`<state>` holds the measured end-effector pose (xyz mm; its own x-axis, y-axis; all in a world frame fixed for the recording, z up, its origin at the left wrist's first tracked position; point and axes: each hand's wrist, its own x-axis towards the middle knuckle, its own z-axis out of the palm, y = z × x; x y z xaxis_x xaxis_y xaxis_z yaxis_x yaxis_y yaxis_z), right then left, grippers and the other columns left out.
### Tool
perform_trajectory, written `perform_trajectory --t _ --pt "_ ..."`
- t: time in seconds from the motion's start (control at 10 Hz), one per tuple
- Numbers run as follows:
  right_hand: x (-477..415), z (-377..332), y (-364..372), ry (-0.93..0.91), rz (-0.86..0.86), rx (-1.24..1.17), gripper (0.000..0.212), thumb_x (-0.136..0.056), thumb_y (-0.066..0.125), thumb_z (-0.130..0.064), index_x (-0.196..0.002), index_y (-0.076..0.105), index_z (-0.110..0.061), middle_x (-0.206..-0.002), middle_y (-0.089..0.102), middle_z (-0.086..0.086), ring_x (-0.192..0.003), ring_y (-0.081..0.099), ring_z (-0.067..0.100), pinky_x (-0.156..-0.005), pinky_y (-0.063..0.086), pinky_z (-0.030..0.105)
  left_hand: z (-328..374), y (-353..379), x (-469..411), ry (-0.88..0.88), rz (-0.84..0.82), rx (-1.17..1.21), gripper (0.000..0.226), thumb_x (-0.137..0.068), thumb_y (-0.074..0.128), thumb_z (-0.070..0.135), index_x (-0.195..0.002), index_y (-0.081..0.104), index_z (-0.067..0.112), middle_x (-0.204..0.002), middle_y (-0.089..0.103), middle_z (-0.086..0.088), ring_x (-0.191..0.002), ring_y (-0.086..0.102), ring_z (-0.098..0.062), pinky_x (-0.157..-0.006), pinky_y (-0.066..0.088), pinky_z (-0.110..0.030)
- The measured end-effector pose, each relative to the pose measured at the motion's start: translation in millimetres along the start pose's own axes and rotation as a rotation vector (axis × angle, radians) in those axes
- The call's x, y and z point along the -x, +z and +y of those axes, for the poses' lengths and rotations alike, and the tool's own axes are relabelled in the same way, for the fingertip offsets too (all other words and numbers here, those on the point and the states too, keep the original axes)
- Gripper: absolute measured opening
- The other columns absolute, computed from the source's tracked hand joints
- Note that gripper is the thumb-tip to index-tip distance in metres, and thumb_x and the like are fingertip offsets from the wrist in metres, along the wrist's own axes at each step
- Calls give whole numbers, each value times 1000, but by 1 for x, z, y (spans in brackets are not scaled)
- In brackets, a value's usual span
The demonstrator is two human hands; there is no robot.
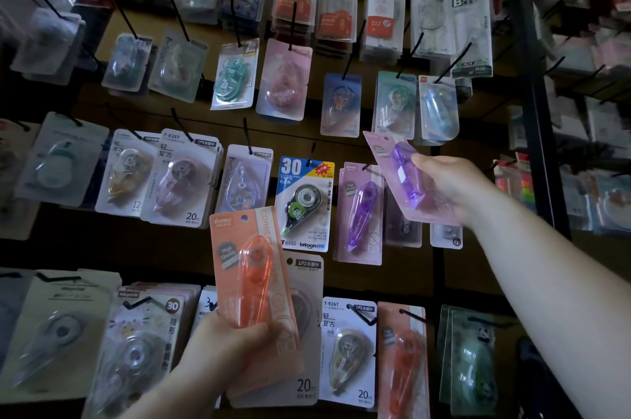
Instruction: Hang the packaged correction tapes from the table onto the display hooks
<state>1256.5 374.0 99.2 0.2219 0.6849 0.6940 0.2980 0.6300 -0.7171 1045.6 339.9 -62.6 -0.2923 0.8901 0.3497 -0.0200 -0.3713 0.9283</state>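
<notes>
**Two bare arms, nothing worn**

The left hand [228, 343] and right hand [450, 186] are bare. The left forearm [164, 394] and right forearm [546, 275] are uncovered to the frame's edge. A faint band on one right finger is too blurred to identify.

orange correction tape pack [251, 277] upright, held | purple correction tape pack [404, 176] tilted, held

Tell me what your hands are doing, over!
Left hand grips orange pack. Right hand holds purple pack, tilted, beside hanging purple pack. Neither hung yet.
</notes>
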Motion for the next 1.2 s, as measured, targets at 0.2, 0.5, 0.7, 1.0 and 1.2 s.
perform_trajectory --t 0.2,0.5,0.7,1.0,1.2 --pt "0 -3 -8 47 -46 73 35 -88 57 -28 -116 60 -8 -113 64 12 -100 59 27 -100 43 39 -15 -5 -12 18 -37 -33 13 -74 70 -1 -71 59 5 -102 65 -33 -99 61 -46 -88 49 -49" --pt "-4 28 13 -18 -28 61 44 -90 54 -23 -132 46 -12 -134 51 12 -120 51 29 -100 42 40 -18 -10 -13 37 -126 33 15 -74 68 -4 -74 60 9 -70 66 -9 -69 61 -22 -56 46 -28" --pt "-21 59 43 -69 35 54 44 -92 52 -19 -135 43 -13 -138 47 9 -125 46 27 -95 38 33 -24 -8 -31 75 -119 72 21 -58 80 -1 -68 64 9 -49 68 -2 -58 67 -18 -49 50 -25" --pt "-40 93 84 -27 97 115 50 -91 51 -19 -139 35 -18 -137 47 14 -120 50 30 -86 43 34 -36 -11 -47 68 -168 133 24 -53 78 10 -75 67 10 -56 72 -1 -56 68 -13 -46 51 -19" --pt "-4 89 85 -248 372 90 40 -90 50 -13 -129 42 -10 -125 49 7 -111 50 23 -82 47 31 -39 -13 -41 45 -223 139 15 -71 72 2 -81 67 12 -65 75 -1 -63 71 -15 -54 55 -23"
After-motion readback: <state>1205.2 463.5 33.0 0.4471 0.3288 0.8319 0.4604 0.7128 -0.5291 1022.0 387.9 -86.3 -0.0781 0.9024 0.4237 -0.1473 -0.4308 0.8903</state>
